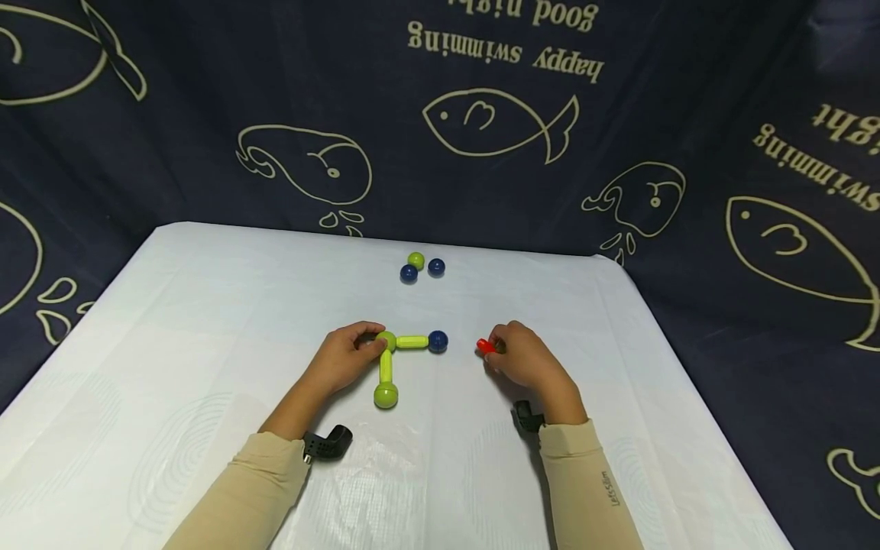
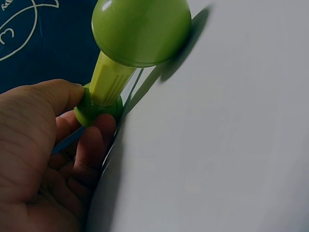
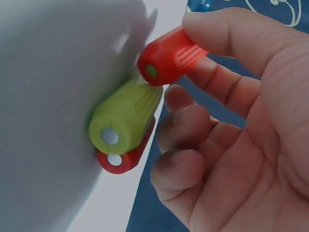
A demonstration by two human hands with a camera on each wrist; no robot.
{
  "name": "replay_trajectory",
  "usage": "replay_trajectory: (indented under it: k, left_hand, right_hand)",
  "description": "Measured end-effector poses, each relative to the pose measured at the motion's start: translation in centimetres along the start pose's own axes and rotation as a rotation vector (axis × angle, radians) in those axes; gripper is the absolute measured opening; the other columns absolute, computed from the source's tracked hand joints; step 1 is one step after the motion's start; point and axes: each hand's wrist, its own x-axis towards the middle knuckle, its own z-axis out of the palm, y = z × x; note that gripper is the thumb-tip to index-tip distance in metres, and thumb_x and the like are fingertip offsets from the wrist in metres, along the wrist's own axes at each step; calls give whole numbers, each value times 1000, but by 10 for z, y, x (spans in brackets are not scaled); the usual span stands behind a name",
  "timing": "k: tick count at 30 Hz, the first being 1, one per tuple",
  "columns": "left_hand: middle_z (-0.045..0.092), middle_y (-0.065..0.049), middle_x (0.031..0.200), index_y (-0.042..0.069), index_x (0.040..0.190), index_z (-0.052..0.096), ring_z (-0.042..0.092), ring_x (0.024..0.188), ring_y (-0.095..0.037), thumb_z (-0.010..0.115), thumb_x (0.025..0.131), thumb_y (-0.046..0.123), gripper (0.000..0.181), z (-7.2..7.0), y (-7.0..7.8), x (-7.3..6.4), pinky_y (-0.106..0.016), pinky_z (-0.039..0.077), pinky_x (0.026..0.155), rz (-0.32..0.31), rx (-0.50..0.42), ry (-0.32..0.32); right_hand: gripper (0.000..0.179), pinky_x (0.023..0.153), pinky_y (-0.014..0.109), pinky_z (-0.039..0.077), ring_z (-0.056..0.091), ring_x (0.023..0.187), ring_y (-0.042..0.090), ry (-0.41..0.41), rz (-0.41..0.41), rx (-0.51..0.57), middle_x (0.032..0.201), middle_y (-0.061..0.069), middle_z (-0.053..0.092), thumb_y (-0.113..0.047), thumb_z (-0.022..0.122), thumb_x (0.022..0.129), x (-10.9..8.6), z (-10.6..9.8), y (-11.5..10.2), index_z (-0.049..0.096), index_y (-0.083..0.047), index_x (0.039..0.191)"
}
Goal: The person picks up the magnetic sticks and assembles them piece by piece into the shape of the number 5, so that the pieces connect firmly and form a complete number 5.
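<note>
My left hand (image 1: 344,359) pinches the green corner ball (image 1: 386,341) of an L-shaped magnetic building piece between thumb and fingers. From that ball one yellow-green rod (image 1: 412,342) runs right to a dark blue ball (image 1: 438,341). A second yellow-green rod (image 1: 386,368) runs toward the near side and ends in a larger green ball (image 1: 386,395). To the right, my right hand (image 1: 524,356) holds a red magnetic rod (image 3: 166,58) between thumb and index finger. Under it, in the right wrist view, lie a yellow-green rod (image 3: 123,118) and another red rod (image 3: 118,162), side by side.
Toward the back of the white-covered table (image 1: 275,290) sit a green ball (image 1: 415,260) and two blue balls, one at left (image 1: 409,273) and one at right (image 1: 436,266). A dark blue curtain (image 1: 385,76) with fish drawings hangs behind the table.
</note>
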Motion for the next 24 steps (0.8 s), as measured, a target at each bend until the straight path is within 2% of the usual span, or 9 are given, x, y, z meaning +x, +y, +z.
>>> replay_trajectory:
  k: [7,11,14,16,20,24]
  left_hand:
    - [69,-6,103,8,124,67,57,82,-18,64,97,25,32,0,2,-1,-34,47,73,-27,3,-5]
    - [66,-9,109,6,126,65,56,85,-20,64,97,24,35,-2,6,-1,-36,46,75,-17,38,2]
    - [62,-9,104,4,124,64,54,84,-21,64,96,23,34,-4,9,-1,-36,45,74,-17,58,10]
    - [60,-7,96,3,117,64,54,81,-20,64,96,23,29,-5,11,-1,-35,45,73,-41,45,8]
    - [58,-3,83,5,103,62,56,72,-17,64,96,24,20,-10,12,-4,-32,46,66,-91,16,-45]
    - [59,-4,83,7,102,63,57,69,-17,65,95,23,17,-13,12,-8,-31,48,62,-91,-28,-120]
  right_hand:
    - [13,68,35,45,52,75,20,37,-26,75,84,4,57,-13,71,90,-1,-6,1,64,-6,98]
    - [11,66,33,45,53,74,19,38,-40,139,82,2,60,-11,71,90,-3,-9,0,63,-8,96]
    - [12,63,33,45,53,72,18,34,-68,180,83,1,61,-11,72,90,-4,-10,-2,63,-11,98]
    - [11,60,33,45,52,69,18,27,-93,210,84,1,61,-11,71,90,-5,-10,-4,64,-11,98]
    - [12,59,32,44,52,68,18,10,-152,239,83,0,61,-10,71,90,-6,-10,-9,65,-13,99]
    - [12,61,32,46,54,70,17,-2,-193,248,81,-2,62,-10,71,90,-6,-7,-13,66,-14,100]
